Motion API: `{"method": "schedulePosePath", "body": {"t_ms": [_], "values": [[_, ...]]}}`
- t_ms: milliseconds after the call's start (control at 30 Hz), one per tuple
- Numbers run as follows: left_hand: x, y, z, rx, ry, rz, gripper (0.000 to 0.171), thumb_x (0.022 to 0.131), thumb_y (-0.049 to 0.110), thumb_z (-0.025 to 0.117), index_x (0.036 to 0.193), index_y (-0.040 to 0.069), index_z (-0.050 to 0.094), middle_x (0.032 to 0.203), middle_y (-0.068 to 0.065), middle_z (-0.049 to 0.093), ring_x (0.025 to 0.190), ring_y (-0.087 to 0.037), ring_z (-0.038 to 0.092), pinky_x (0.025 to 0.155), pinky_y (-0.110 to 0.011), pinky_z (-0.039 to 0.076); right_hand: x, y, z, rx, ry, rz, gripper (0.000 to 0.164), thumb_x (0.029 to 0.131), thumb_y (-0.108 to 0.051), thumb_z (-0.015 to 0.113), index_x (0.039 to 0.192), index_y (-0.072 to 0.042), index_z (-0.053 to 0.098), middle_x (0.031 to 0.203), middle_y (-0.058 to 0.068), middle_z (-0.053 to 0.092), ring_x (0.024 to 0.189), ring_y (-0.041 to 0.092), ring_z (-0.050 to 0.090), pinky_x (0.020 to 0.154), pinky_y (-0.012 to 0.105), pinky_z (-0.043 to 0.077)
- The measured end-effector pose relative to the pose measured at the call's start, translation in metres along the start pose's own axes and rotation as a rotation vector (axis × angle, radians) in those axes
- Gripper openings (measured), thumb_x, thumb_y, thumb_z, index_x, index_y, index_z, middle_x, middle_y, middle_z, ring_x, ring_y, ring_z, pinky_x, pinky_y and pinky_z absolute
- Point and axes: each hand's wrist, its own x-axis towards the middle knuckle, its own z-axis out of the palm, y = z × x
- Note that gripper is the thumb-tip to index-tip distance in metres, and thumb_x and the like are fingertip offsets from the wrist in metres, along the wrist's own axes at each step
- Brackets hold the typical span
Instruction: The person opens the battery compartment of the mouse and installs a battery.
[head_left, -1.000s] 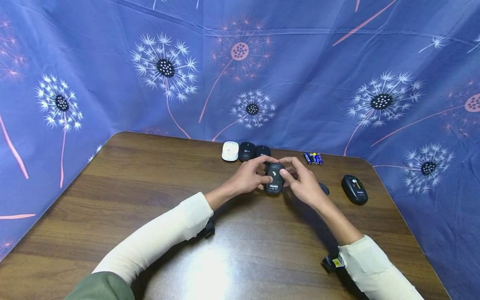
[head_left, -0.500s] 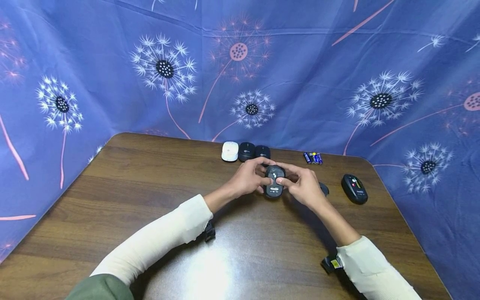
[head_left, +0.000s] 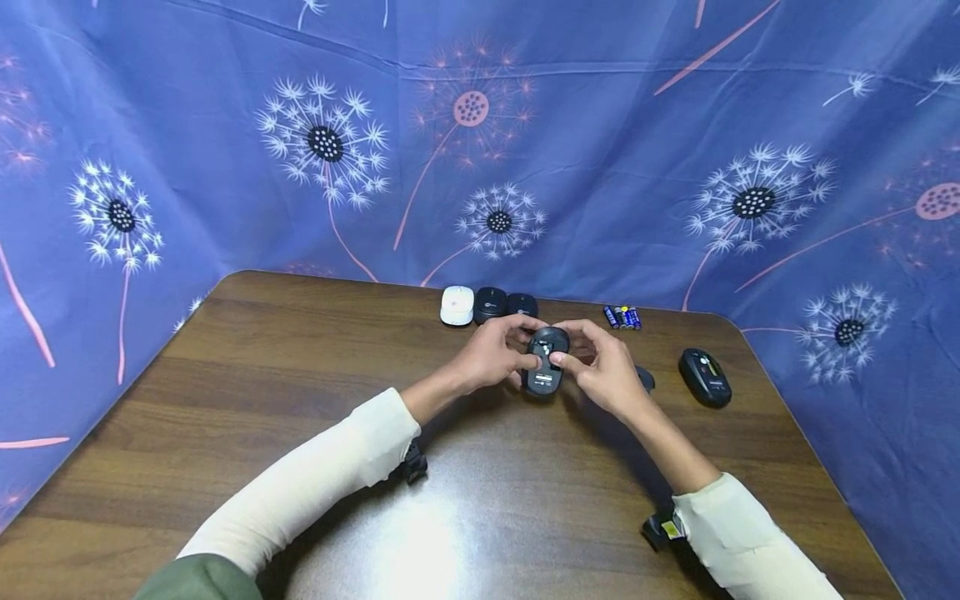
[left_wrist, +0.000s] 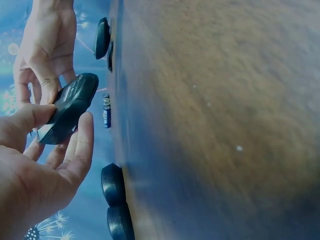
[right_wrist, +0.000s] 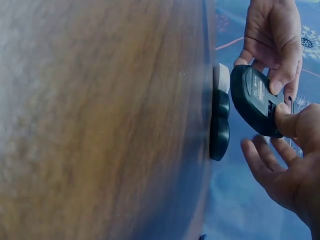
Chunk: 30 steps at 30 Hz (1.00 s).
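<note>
Black and underside up, the mouse [head_left: 545,377] is held above the table [head_left: 300,375] between my left hand [head_left: 495,354] and right hand [head_left: 606,367], both gripping its edges, and a recess [head_left: 545,345] seemingly covered moments ago now shows, so its inside looks reachable.

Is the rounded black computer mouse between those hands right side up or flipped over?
The mouse is flipped over: its flat underside, bearing a white label, faces the head camera.
</note>
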Motion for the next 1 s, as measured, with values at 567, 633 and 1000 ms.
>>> {"method": "schedulePosePath", "body": {"t_ms": [567, 633, 1000], "values": [[-0.004, -0.014, -0.004, -0.026, -0.014, -0.025, 0.053, 0.098, -0.004, 0.082, 0.148, 0.010, 0.071, 0.127, -0.023, 0.075, 0.092, -0.020, 0.074, 0.066, -0.042, 0.072, 0.006, 0.024, -0.028, -0.016, -0.032, 0.256, 0.048, 0.101, -0.011, 0.086, 0.144, 0.001, 0.068, 0.110, 0.022, 0.081, 0.077, 0.011, 0.076, 0.071, 0.037, 0.072], [-0.004, -0.014, -0.004, -0.034, -0.022, -0.025, 0.053, 0.098, -0.003, 0.082, 0.148, 0.009, 0.070, 0.127, -0.023, 0.075, 0.092, -0.020, 0.074, 0.067, -0.041, 0.072, 0.006, 0.028, -0.031, -0.052, -0.079, 0.310, 0.049, 0.100, -0.012, 0.087, 0.143, 0.003, 0.069, 0.110, 0.022, 0.081, 0.076, 0.014, 0.077, 0.069, 0.036, 0.071], [-0.005, -0.012, -0.002, -0.089, -0.029, -0.019, 0.054, 0.101, 0.001, 0.081, 0.152, 0.011, 0.068, 0.130, -0.022, 0.072, 0.091, -0.019, 0.072, 0.068, -0.044, 0.072, 0.002, 0.038, -0.050, -0.187, -0.248, 0.373, 0.052, 0.101, -0.017, 0.086, 0.143, 0.008, 0.068, 0.114, 0.026, 0.080, 0.070, 0.019, 0.078, 0.064, 0.036, 0.070]]}}
